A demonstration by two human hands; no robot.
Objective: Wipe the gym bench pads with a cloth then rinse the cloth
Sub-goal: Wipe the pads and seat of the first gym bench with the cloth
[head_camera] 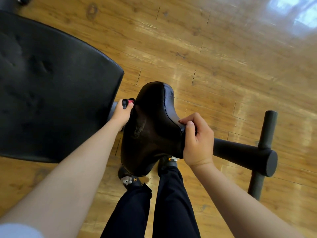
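The small black seat pad (154, 117) of the gym bench is in the middle, tilted up. The large black back pad (51, 83) fills the left. My left hand (120, 114) reaches into the gap between the two pads and grips a black, fuzzy thing with a red spot (127, 101); it looks like the end of a dark cloth. A fuzzy dark streak (139, 129) runs down the seat pad's left side from there. My right hand (197, 140) curls its fingers and thumb around the seat pad's right edge.
A dark metal frame bar (240, 150) with a crossbar (266, 134) sticks out to the right of the seat pad. My legs in dark trousers (171, 203) and my slippers stand just under the seat. Wooden floor (205, 48) surrounds the bench.
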